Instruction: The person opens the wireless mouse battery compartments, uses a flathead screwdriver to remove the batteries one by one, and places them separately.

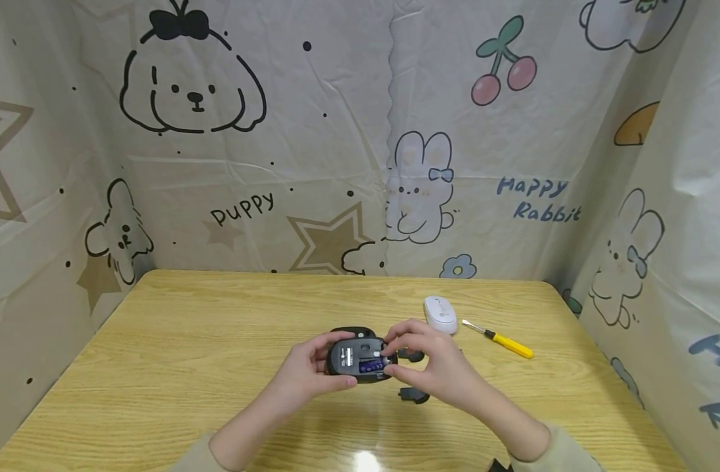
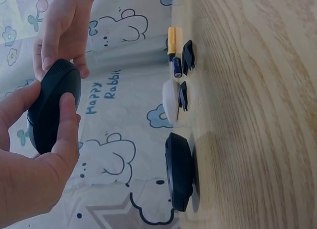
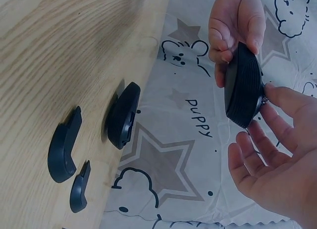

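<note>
My left hand (image 1: pixel 306 368) grips a black computer mouse (image 1: pixel 344 360) above the table, its underside turned up, with the thumb along the near side and fingers on the far side. A dark blue battery (image 1: pixel 370 366) lies in the open compartment of this mouse. At its end, my right hand (image 1: pixel 433 360) pinches the battery between thumb and fingertips; the exact contact is partly hidden. In the right wrist view, the right thumb and index finger meet at a small metallic bit on the mouse's underside. The left wrist view shows the mouse's smooth top (image 2: pixel 54 105).
A second black mouse (image 2: pixel 179 172) stands on the wooden table (image 1: pixel 218 328) behind the held one. Two dark covers (image 1: pixel 415 394) (image 1: pixel 413 355) lie to its right. Farther right are a white mouse (image 1: pixel 440 314), a yellow screwdriver (image 1: pixel 507 342) and a loose battery (image 2: pixel 177 67).
</note>
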### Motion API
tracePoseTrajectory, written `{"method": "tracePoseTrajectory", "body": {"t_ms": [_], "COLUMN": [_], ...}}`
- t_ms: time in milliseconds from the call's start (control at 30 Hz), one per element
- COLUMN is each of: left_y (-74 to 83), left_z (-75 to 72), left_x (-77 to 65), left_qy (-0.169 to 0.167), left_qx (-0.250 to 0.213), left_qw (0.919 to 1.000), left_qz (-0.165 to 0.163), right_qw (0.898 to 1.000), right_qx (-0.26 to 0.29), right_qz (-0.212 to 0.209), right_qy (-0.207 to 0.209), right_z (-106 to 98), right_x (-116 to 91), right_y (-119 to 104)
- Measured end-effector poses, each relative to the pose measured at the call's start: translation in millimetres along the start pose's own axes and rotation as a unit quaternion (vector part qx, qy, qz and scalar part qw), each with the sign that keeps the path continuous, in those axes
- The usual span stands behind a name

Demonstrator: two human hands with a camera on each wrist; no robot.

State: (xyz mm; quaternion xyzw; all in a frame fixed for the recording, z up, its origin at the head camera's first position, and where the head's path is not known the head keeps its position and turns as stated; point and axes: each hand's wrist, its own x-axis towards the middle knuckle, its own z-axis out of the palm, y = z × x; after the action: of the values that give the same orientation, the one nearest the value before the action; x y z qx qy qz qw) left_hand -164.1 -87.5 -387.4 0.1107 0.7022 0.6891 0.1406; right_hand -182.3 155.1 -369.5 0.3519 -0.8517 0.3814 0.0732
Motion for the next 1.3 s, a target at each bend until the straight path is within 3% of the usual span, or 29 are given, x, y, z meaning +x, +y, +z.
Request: {"method": "tracePoseTrajectory", "body": {"t_ms": [667, 833, 1133, 1300], "left_y": [0.9, 0.5, -4.9, -9.8], "left_z": [-0.2, -2.2, -9.8, -14.2], "left_x": [-0.4, 0.2, 2.8, 2.3], "left_qy": [-0.003, -0.001, 0.032, 0.033], "left_qx": [-0.008, -0.011, 0.029, 0.038], "left_qw": [1.0000, 0.9999, 0.9990, 0.9987], "left_qz": [0.003, 0.007, -0.013, -0.006], "right_qw": [0.998, 0.999, 0.998, 0.998], "right_qx": [-0.024, -0.031, -0.035, -0.031], "right_qz": [-0.043, -0.018, 0.023, 0.041], "right_qy": [0.026, 0.031, 0.040, 0.048], "right_z": [-10, -17, -27, -32], "right_x": [1, -2, -9, -14], "right_y": [4, 5, 14, 23]}}
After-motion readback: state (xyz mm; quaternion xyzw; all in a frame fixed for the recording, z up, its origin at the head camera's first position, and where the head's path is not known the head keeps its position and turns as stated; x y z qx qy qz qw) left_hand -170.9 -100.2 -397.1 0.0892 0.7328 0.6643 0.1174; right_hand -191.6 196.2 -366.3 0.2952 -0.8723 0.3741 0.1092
